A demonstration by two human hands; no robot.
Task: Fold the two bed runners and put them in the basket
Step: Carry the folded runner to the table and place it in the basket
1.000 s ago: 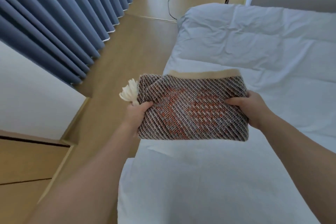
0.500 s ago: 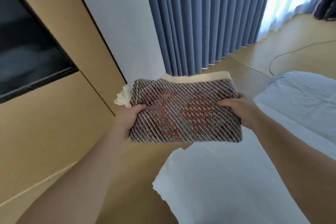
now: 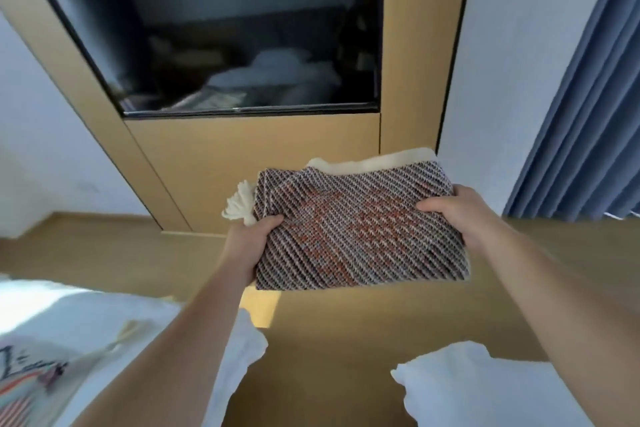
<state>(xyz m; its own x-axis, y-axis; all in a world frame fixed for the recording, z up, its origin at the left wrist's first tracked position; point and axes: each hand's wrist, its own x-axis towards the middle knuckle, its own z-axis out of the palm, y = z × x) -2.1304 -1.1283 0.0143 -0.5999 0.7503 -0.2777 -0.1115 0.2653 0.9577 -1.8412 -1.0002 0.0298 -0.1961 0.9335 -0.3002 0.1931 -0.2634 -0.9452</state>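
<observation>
Woven brown, orange and grey cloth is seen in the middle: one bed runner, folded into a thick flat pad, is held up in the air over the wooden floor. Its left edge is gripped by the left hand, with the thumb on top and the fingers hidden under the cloth. Its right edge is pinched the same way by the right hand. A white tassel is poking out beside the left thumb.

To do this step well, the pad should be kept flat and level. Both edges should be squeezed so the layers are not let slip open. The tassel could be tucked in before the pad is put down. The pad should be lowered in flat, not dropped.

No basket is seen, so what is in it cannot be told. The other runner cannot be picked out either. White bedding is seen low down, and a printed cloth thing at the lower left is too blurred to be named
</observation>
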